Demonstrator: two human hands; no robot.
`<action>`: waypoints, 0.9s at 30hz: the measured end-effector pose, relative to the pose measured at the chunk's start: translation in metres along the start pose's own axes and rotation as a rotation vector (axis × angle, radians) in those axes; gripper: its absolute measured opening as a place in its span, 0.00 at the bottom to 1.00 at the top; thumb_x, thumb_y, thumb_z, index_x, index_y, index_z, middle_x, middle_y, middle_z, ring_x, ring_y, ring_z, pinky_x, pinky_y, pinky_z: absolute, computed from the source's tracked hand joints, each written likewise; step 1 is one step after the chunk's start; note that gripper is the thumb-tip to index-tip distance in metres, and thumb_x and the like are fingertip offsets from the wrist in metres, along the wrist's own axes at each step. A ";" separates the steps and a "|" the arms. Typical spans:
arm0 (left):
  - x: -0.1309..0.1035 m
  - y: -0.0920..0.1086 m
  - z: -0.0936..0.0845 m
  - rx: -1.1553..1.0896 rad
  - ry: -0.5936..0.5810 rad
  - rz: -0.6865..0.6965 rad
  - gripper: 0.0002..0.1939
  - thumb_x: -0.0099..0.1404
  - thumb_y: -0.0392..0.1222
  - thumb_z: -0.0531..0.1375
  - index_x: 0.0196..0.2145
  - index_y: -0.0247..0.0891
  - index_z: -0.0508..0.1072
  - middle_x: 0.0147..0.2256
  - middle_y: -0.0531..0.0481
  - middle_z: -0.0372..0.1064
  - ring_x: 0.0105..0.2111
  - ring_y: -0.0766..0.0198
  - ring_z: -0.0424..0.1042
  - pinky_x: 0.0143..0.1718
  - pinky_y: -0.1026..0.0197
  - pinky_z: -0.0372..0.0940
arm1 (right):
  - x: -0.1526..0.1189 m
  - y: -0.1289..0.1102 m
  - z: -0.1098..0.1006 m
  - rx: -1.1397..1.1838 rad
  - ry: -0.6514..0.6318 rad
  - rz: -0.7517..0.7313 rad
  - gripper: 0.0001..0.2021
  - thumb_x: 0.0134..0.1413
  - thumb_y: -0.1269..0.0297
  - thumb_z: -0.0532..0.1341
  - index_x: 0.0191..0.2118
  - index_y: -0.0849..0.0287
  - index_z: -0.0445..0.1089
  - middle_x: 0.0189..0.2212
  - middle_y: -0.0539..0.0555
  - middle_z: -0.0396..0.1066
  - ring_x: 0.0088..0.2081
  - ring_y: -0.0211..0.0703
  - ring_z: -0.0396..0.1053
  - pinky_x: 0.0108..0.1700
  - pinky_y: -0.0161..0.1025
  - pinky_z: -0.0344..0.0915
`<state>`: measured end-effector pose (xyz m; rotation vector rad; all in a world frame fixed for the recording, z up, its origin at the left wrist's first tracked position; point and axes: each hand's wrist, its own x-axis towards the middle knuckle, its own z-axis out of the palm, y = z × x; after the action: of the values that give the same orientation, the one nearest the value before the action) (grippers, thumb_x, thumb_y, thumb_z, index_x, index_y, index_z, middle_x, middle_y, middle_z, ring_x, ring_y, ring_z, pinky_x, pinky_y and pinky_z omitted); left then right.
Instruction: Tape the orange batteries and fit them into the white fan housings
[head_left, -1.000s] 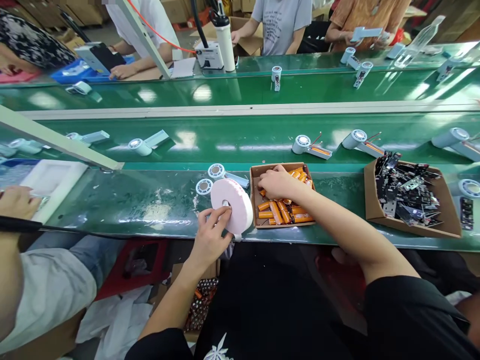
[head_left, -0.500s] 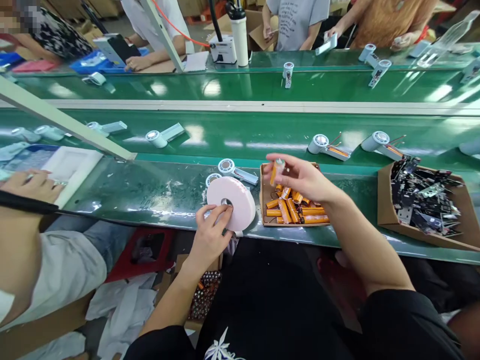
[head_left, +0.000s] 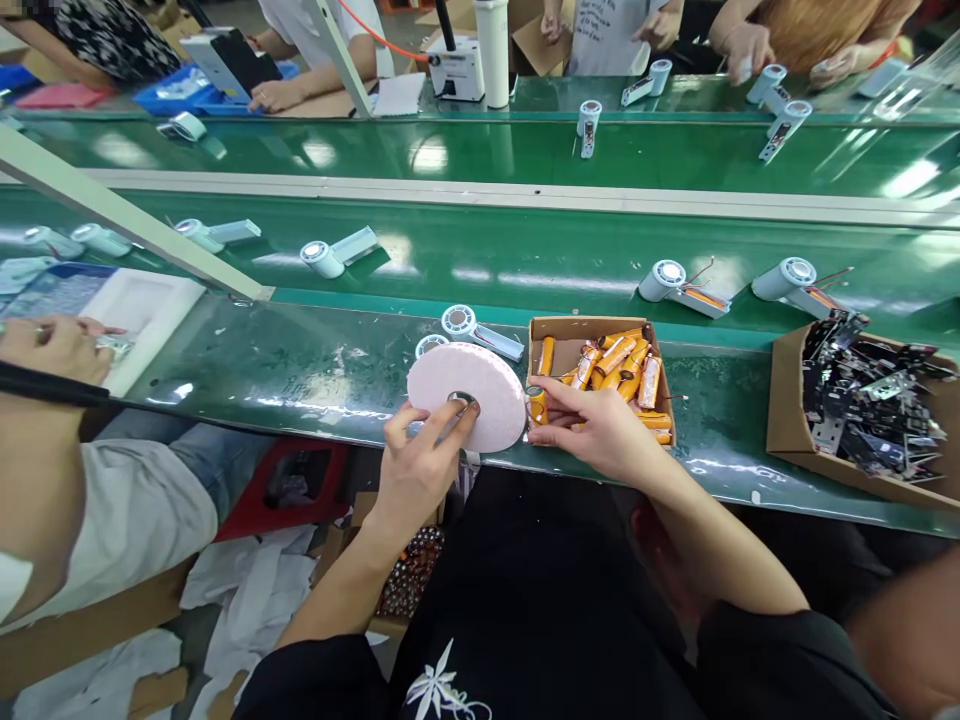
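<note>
Two bare hands: both at the near edge of the green workbench [head_left: 315,375], the left on a roll, the right on a cell.
Left hand [head_left: 420,455]: fingers bent, fingertips at the centre hole, gripping the roll.
Pale pink tape roll [head_left: 499,400]: tilted, its flat face turned up, just left of the battery carton.
Right hand [head_left: 611,430]: pinching one cell between thumb and fingers.
Pinched orange cell [head_left: 537,404]: about upright, at the carton's near left corner; whether it touches the carton I cannot tell.
Battery carton [head_left: 589,327]: low, open cardboard, holding a jumble of orange-wrapped cells [head_left: 616,352], some partly hidden by the right hand.
Light-blue housing [head_left: 484,338]: round head and handle, lying behind the roll, a second round head [head_left: 430,345] beside it, partly covered.
Circuit-board carton [head_left: 787,400]: to the right, well apart, heaped with dark boards [head_left: 870,400].
Green belt [head_left: 465,240]: beyond the bench, with more light-blue housings spaced along it.
Neighbour's hand [head_left: 56,350]: far left, beside a white tray [head_left: 161,318].
</note>
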<state>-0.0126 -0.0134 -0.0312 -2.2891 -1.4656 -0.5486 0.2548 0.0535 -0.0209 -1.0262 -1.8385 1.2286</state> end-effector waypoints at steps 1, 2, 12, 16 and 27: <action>0.003 0.003 -0.001 0.026 0.008 -0.013 0.24 0.67 0.27 0.64 0.58 0.45 0.78 0.51 0.49 0.79 0.48 0.49 0.61 0.64 0.42 0.57 | 0.000 0.001 0.005 0.111 0.030 0.025 0.26 0.56 0.55 0.75 0.59 0.56 0.76 0.35 0.49 0.83 0.34 0.42 0.81 0.45 0.38 0.80; 0.005 0.007 0.000 0.053 0.025 -0.029 0.22 0.68 0.30 0.65 0.58 0.46 0.78 0.49 0.49 0.80 0.47 0.49 0.61 0.66 0.39 0.53 | 0.000 0.002 0.012 0.218 0.094 0.045 0.26 0.55 0.56 0.75 0.58 0.55 0.76 0.37 0.50 0.83 0.37 0.43 0.82 0.46 0.40 0.81; -0.034 0.015 0.003 -0.156 -0.112 -0.180 0.22 0.63 0.52 0.70 0.52 0.41 0.80 0.41 0.40 0.76 0.47 0.46 0.63 0.52 0.43 0.56 | 0.004 -0.005 -0.035 0.319 0.656 -0.152 0.22 0.49 0.64 0.79 0.51 0.54 0.79 0.38 0.50 0.83 0.37 0.46 0.83 0.41 0.44 0.84; -0.073 -0.084 0.008 -0.036 -0.410 -0.447 0.31 0.62 0.55 0.67 0.59 0.39 0.76 0.55 0.37 0.74 0.57 0.37 0.61 0.58 0.39 0.56 | -0.010 -0.005 -0.104 0.246 0.906 -0.364 0.25 0.48 0.65 0.80 0.53 0.52 0.79 0.36 0.50 0.82 0.39 0.48 0.83 0.38 0.42 0.83; 0.033 -0.068 0.070 -0.069 -0.230 -0.015 0.13 0.75 0.48 0.60 0.53 0.48 0.79 0.61 0.46 0.73 0.66 0.43 0.60 0.70 0.31 0.46 | -0.032 0.032 -0.075 0.255 0.606 -0.023 0.30 0.52 0.58 0.78 0.61 0.52 0.75 0.41 0.51 0.83 0.43 0.50 0.84 0.42 0.39 0.83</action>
<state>-0.0534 0.0737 -0.0680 -2.4643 -1.5916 -0.3542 0.3413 0.0630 -0.0315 -1.0782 -1.1925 0.9657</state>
